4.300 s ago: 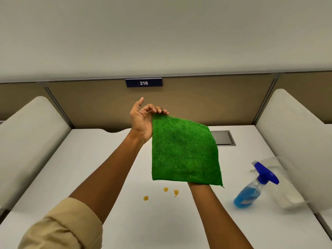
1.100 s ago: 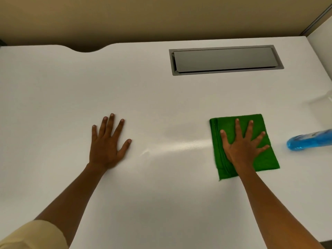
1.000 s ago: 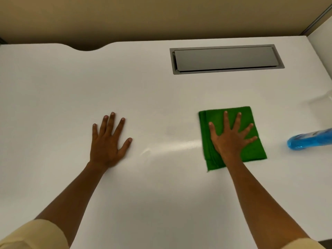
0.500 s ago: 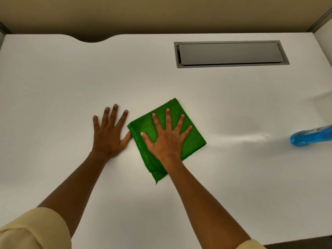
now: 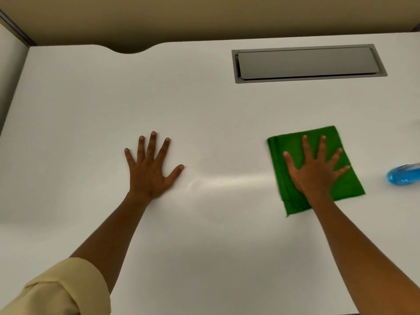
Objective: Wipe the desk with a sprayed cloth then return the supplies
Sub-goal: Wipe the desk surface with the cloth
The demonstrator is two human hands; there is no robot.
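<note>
The right hand [image 5: 314, 171] lies flat, fingers wide, on the green cloth [image 5: 347, 185]. The left hand [image 5: 150, 171] lies flat and wide on the desk [image 5: 91, 110].

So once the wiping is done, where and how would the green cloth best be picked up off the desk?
Probably by the thick folded edge on its left. The green cloth lies flat and folded on the desk, pinned under the spread right hand. Lifting the palm and pinching that layered edge from above should gather all the layers. The right side is thinner and sits nearer the spray bottle.
</note>
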